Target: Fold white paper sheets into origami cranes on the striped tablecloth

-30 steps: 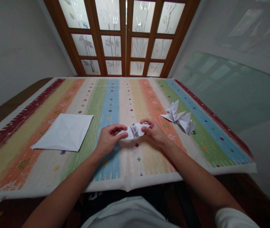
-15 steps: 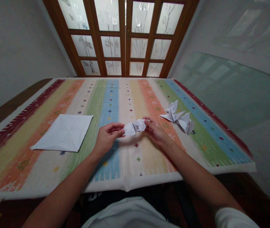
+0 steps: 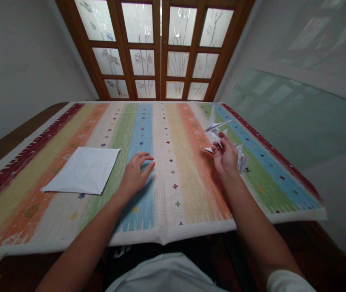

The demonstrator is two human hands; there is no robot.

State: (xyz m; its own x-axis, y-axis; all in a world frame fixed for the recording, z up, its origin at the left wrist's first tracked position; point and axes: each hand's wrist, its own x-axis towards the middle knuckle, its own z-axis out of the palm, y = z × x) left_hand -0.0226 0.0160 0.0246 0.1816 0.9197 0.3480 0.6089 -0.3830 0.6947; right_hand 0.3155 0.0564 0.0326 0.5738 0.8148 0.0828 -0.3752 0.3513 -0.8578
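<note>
My right hand (image 3: 226, 156) pinches a white folded paper crane (image 3: 215, 127), held up at the right of the table with its wings spread. Behind and below that hand, other white paper cranes (image 3: 241, 160) rest on the cloth, partly hidden by my fingers. My left hand (image 3: 137, 172) hovers over the blue stripe, fingers curved and apart with nothing in them. To its left lies a flat square of white paper (image 3: 83, 170) with faint crease lines.
A striped tablecloth (image 3: 173, 207) covers the table, its white hem hanging at the near edge. Wooden doors with glass panes (image 3: 160, 61) stand beyond the far edge. A glass panel (image 3: 297, 117) leans on the right wall.
My left hand has let go of the folded paper and drawn slightly left. My right hand has carried it right and up, to the cranes on the table.
</note>
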